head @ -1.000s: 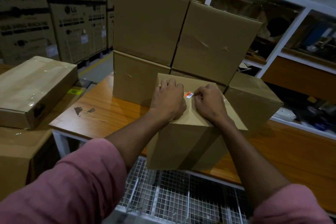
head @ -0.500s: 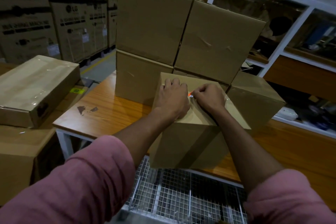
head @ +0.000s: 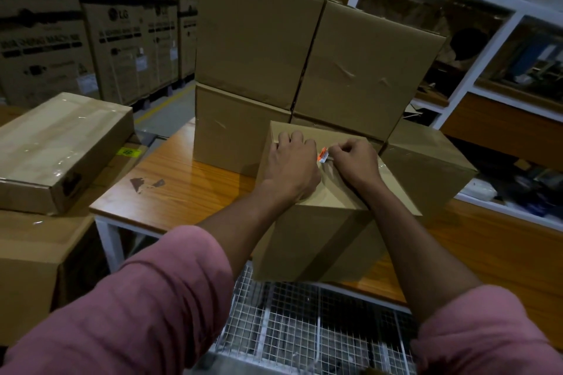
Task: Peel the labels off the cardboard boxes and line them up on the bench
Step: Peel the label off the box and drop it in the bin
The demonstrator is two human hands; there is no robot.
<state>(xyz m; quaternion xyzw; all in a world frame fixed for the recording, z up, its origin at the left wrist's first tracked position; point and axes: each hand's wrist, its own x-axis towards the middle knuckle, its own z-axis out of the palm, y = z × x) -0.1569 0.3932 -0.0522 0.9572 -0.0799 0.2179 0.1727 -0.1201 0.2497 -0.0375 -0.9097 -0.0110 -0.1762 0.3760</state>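
A plain cardboard box (head: pixel 320 240) stands at the front edge of the wooden bench (head: pixel 182 192). My left hand (head: pixel 292 167) presses on the box's top, fingers bent over the far left part. My right hand (head: pixel 353 161) pinches a small orange and white label (head: pixel 323 156) on the box top; the label curls up from the cardboard between my two hands.
Larger cardboard boxes (head: pixel 304 49) are stacked on the bench right behind the one I hold, and another (head: pixel 426 167) sits to its right. A flat taped box (head: pixel 54 149) lies at left. White shelving (head: pixel 457 79) stands at right. A wire mesh rack (head: pixel 304 329) is below.
The label lay flat on the box top a second ago; my right hand has lifted its edge so it now stands curled up. My left hand stays pressed on the box.
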